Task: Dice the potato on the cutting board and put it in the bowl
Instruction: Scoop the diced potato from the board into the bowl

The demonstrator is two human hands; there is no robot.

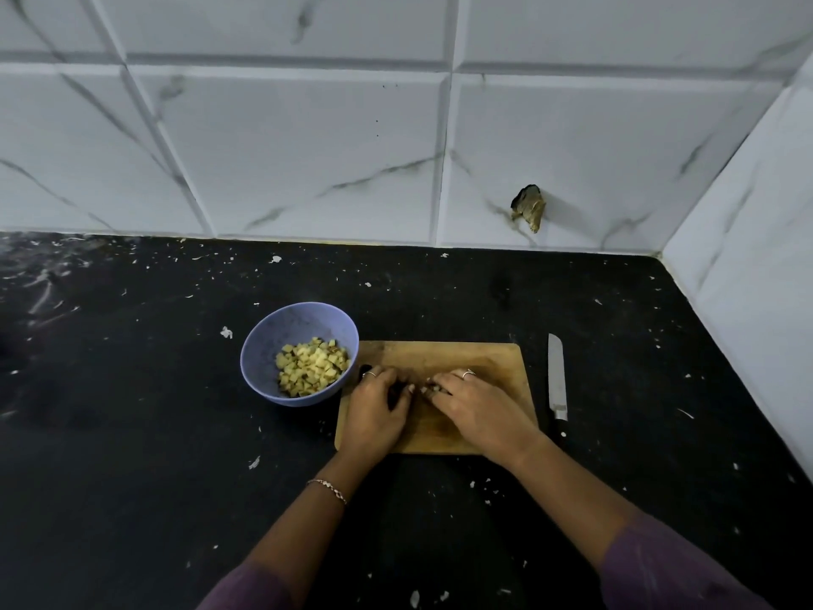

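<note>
counter (132, 411): black, flecked, white marble tile behind
cutting board (462, 358): wood, landmark
bowl (268, 345): lilac, touching board's left edge, diced potato (310, 366) inside
knife (557, 378): just right of board
left hand (376, 405) / right hand (477, 405): on board, fingers curled together; contents hidden

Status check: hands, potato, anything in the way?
Left hand and right hand cupped together on cutting board, knife set aside. Most diced potato in bowl. Path to bowl clear.
</note>
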